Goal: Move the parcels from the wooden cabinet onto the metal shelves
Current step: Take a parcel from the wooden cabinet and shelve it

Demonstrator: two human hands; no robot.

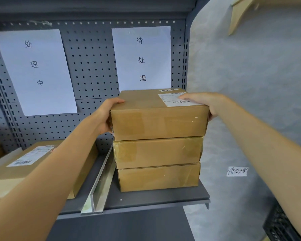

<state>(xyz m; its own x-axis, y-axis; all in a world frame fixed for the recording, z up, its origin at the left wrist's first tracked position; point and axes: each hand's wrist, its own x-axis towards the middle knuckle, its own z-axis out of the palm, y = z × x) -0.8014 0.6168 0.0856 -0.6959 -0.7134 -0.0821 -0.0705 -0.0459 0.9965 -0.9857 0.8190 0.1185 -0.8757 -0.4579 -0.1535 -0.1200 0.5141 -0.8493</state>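
A brown cardboard parcel with a white barcode label sits on top of two more parcels stacked on the grey metal shelf. My left hand grips its left side, thumb on the top. My right hand grips its right side, thumb lying on the label. Whether the top parcel rests fully on the stack or is held just above it, I cannot tell.
A metal divider splits the shelf; left of it lies another labelled parcel. Two paper signs hang on the pegboard back. A grey wall with a small handwritten tag stands right. A black crate sits at the lower right.
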